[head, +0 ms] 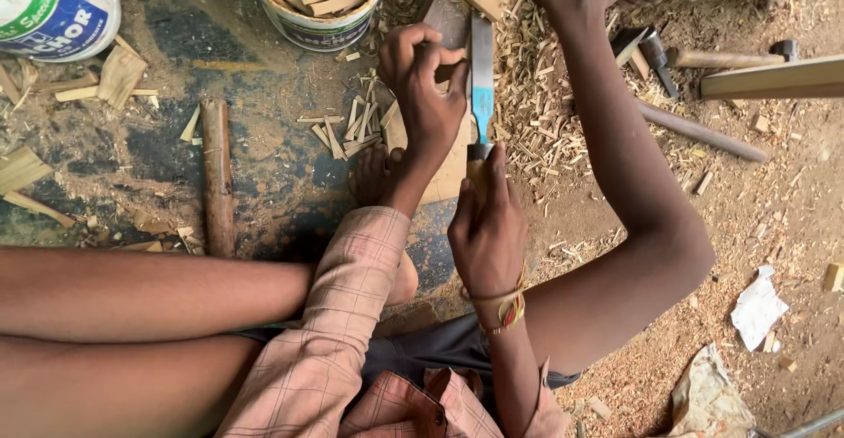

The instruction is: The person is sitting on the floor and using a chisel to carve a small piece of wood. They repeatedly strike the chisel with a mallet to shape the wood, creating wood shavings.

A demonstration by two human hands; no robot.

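Sat on the dirt floor point(774, 218), legs spread, work between them. Largest first: bucket point(314, 3) at the floor's top edge was already packed near full with cut wooden strips, so I judged a good batch done. A second white tub point(53, 3) sat in the top left corner; contents unclear.

Thin flat wood piece point(444, 161) lay near the middle of the floor, just in front of my foot, and looked only partly worked. Blue-bladed chisel point(481, 86) stood over it, blade running toward the top edge.

Right hand point(488, 227) was closed round the chisel handle, full grip. Left hand point(428, 86) was curled, fingertips pinched at something small just beside the blade; couldn't tell what it held, likely the strip being split.

Loose split strips point(347, 130) lay left of the piece, not yet in the bucket. Shavings point(536, 121) piled to its right. Round stick point(217, 174) lay well left, untouched. Hammers point(646, 51) near the top right edge, idle.

So: more splitting left, loose strips left to collect.
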